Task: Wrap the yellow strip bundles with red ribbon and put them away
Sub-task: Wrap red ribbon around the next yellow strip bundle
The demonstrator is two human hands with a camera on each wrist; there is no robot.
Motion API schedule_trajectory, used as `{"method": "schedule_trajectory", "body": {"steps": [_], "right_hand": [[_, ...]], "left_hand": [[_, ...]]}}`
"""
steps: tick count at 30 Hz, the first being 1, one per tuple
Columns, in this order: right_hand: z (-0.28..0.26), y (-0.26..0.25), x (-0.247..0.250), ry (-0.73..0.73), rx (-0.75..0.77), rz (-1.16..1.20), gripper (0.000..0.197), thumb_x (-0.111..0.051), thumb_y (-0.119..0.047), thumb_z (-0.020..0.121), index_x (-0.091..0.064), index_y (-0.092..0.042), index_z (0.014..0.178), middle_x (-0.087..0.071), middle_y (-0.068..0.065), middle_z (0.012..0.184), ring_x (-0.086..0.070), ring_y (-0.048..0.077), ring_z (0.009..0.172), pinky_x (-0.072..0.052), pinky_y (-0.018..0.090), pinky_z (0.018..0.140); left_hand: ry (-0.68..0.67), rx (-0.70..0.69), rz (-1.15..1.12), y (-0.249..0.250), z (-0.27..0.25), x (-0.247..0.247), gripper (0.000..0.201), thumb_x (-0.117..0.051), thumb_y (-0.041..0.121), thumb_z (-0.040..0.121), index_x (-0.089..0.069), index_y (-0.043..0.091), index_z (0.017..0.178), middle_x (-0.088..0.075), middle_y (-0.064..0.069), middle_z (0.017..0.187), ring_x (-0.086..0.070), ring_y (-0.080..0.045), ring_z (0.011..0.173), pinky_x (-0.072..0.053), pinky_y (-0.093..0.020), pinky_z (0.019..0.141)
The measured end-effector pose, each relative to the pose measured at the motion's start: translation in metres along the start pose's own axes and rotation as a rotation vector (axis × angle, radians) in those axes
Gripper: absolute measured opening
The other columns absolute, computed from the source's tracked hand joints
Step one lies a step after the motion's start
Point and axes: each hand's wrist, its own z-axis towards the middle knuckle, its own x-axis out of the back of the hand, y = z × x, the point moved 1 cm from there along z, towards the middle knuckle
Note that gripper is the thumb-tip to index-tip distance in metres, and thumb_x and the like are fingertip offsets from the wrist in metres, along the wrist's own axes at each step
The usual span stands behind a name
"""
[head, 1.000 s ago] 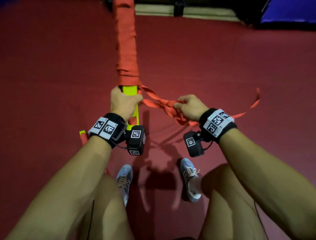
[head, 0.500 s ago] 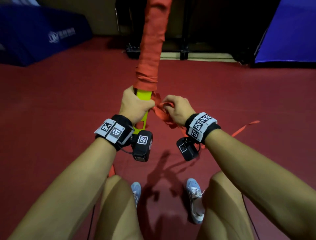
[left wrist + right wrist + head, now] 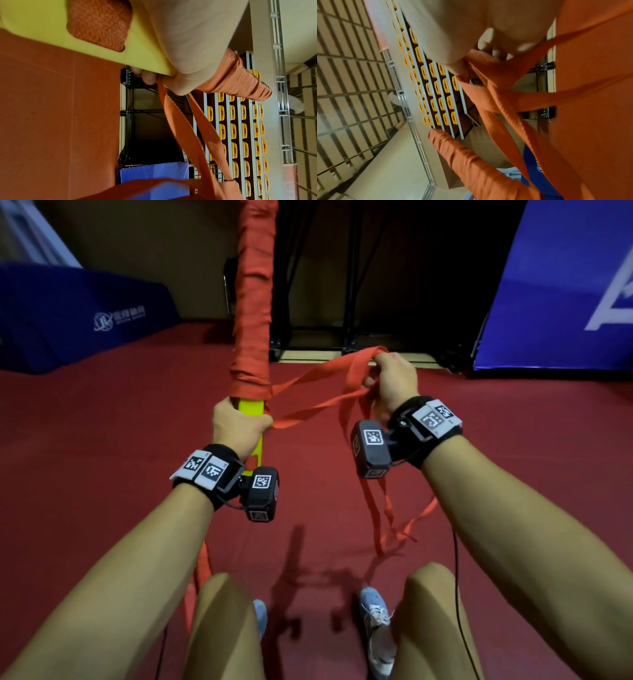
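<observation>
One yellow strip bundle [image 3: 251, 408] upright in head view, top cut off, left hand [image 3: 239, 428] fisted round its bare end, right hand [image 3: 394, 383] beside it clutching red ribbon [image 3: 325, 374] loops, left wrist view, ribbon pinched against bundle, right wrist view, fingers [image 3: 485, 39] blurred

White logo [image 3: 102, 321], illegible lettering on blue barrier [image 3: 51, 302], cut-off white letter [image 3: 604, 309] on blue panel [image 3: 548, 285]

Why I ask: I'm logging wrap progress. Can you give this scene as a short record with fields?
left hand: grips the yellow strip bundle just below the wrapping
right hand: holds loose red ribbon, strands running to it from the bundle
wrapped part: covers the bundle above the left hand
ribbon tail: hangs below the right wrist
</observation>
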Motion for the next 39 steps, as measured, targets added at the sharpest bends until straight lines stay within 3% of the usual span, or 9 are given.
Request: {"method": "schedule_trajectory", "body": {"steps": [8, 12, 15, 19, 24, 28, 32, 36, 39], "right_hand": [[-0.016, -0.019, 0.011, -0.165, -0.036, -0.245, 0.017, -0.060, -0.036, 0.086, -0.064, -0.020, 0.090, -0.042, -0.001, 0.059, -0.039, 0.012, 0.043, -0.030, 0.023, 0.042], [-0.020, -0.031, 0.006, -0.166, -0.013, -0.186, 0.025, -0.052, -0.012, 0.083, -0.071, -0.001, 0.094, -0.051, 0.012, 0.066, -0.044, 0.017, 0.044, -0.035, 0.023, 0.043], [-0.020, -0.039, 0.008, -0.147, 0.051, -0.182, 0.027, -0.041, 0.005, 0.087, -0.064, -0.011, 0.084, -0.061, 0.012, 0.060, -0.048, 0.019, 0.044, -0.035, 0.022, 0.040], [-0.022, -0.037, 0.005, -0.156, 0.011, -0.093, 0.020, -0.040, 0.002, 0.082, -0.050, -0.014, 0.076, -0.058, 0.009, 0.055, -0.045, 0.022, 0.047, -0.035, 0.026, 0.047], [-0.029, -0.037, 0.006, -0.266, -0.202, 0.143, 0.011, -0.061, -0.012, 0.058, -0.062, -0.004, 0.066, -0.050, 0.013, 0.069, -0.039, 0.023, 0.061, -0.030, 0.030, 0.061], [-0.014, -0.041, 0.015, -0.114, -0.240, 0.293, 0.032, -0.047, -0.021, 0.098, -0.050, -0.012, 0.067, -0.058, 0.011, 0.061, -0.062, 0.030, 0.068, -0.054, 0.041, 0.085], [0.008, -0.046, 0.039, 0.171, -0.179, 0.308, 0.041, -0.049, -0.014, 0.098, -0.042, -0.014, 0.058, -0.044, 0.001, 0.044, -0.048, 0.018, 0.043, -0.046, 0.027, 0.058], [0.024, -0.033, 0.069, 0.254, -0.236, 0.205, 0.034, -0.065, -0.036, 0.093, -0.050, -0.009, 0.078, -0.062, 0.013, 0.072, -0.065, 0.022, 0.054, -0.058, 0.034, 0.064], [0.009, -0.040, 0.081, 0.296, -0.266, 0.112, 0.031, -0.061, -0.034, 0.098, -0.054, -0.005, 0.090, -0.059, 0.013, 0.078, -0.063, 0.021, 0.047, -0.051, 0.024, 0.043]], "left_hand": [[0.033, -0.013, -0.148, 0.025, -0.001, -0.003, 0.019, -0.077, 0.007, 0.067, -0.060, 0.015, 0.064, -0.061, -0.001, 0.060, -0.054, -0.019, 0.052, -0.048, -0.034, 0.056], [0.038, -0.005, -0.060, 0.021, 0.001, 0.012, 0.018, -0.080, 0.011, 0.067, -0.063, 0.016, 0.069, -0.065, -0.001, 0.066, -0.059, -0.021, 0.058, -0.052, -0.035, 0.062], [0.015, -0.001, -0.002, 0.016, 0.000, 0.022, 0.020, -0.082, 0.016, 0.064, -0.063, 0.015, 0.071, -0.068, -0.003, 0.069, -0.062, -0.024, 0.062, -0.057, -0.041, 0.068], [0.027, 0.016, 0.007, 0.014, 0.000, 0.028, 0.023, -0.080, 0.021, 0.058, -0.064, 0.014, 0.072, -0.070, -0.005, 0.072, -0.065, -0.024, 0.063, -0.060, -0.046, 0.071], [0.079, 0.040, -0.007, 0.013, 0.003, 0.037, 0.021, -0.081, 0.017, 0.061, -0.067, 0.011, 0.074, -0.068, -0.006, 0.070, -0.063, -0.025, 0.061, -0.058, -0.047, 0.069], [0.133, 0.080, -0.004, 0.002, 0.005, 0.047, 0.026, -0.081, 0.020, 0.059, -0.068, 0.008, 0.078, -0.069, -0.011, 0.072, -0.064, -0.028, 0.062, -0.058, -0.048, 0.067], [0.162, 0.140, 0.042, -0.012, 0.007, 0.055, 0.019, -0.082, 0.017, 0.065, -0.066, 0.012, 0.074, -0.065, -0.003, 0.065, -0.063, -0.026, 0.060, -0.058, -0.043, 0.068], [0.167, 0.192, 0.037, -0.031, 0.019, 0.054, 0.025, -0.079, 0.025, 0.054, -0.068, 0.011, 0.072, -0.072, -0.006, 0.065, -0.074, -0.025, 0.063, -0.063, -0.049, 0.070], [0.197, 0.197, 0.093, -0.028, 0.020, 0.054, 0.031, -0.081, 0.031, 0.054, -0.066, 0.014, 0.074, -0.073, -0.007, 0.076, -0.073, -0.030, 0.072, -0.061, -0.047, 0.074]]}}
